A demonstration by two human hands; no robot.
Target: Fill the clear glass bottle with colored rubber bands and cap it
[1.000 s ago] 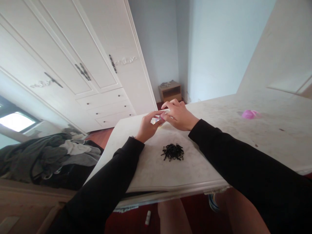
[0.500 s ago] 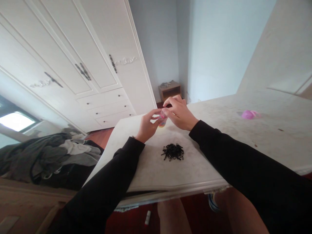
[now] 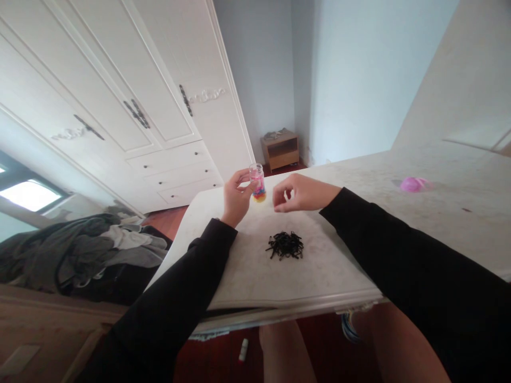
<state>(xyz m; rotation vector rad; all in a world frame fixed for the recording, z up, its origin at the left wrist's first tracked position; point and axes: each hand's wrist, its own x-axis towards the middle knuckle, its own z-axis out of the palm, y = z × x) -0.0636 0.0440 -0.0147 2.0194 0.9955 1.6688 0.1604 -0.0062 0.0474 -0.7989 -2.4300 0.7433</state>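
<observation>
My left hand (image 3: 236,198) is closed around a small clear jar (image 3: 257,183), held upright above the table. Inside the jar are pink, blue and yellow contents, and its top has no lid on it. To the jar's right, my right hand (image 3: 288,194) hovers over the table with its fingers loosely bent. A gap shows between thumb and forefinger, and I see nothing in them. Below my right hand lies a heap of small black bands (image 3: 285,245), apart from both hands.
Both hands are over a pale marbled table (image 3: 255,276). A pink object (image 3: 414,184) lies on its right side. Clothes (image 3: 115,250) are piled at left. Beyond stand a white wardrobe (image 3: 167,96) and a wooden nightstand (image 3: 281,150). A white tube (image 3: 243,350) is on the floor.
My right hand has left the jar's top and moved down and right towards the black heap. The jar stays in my left hand and is now more upright.
</observation>
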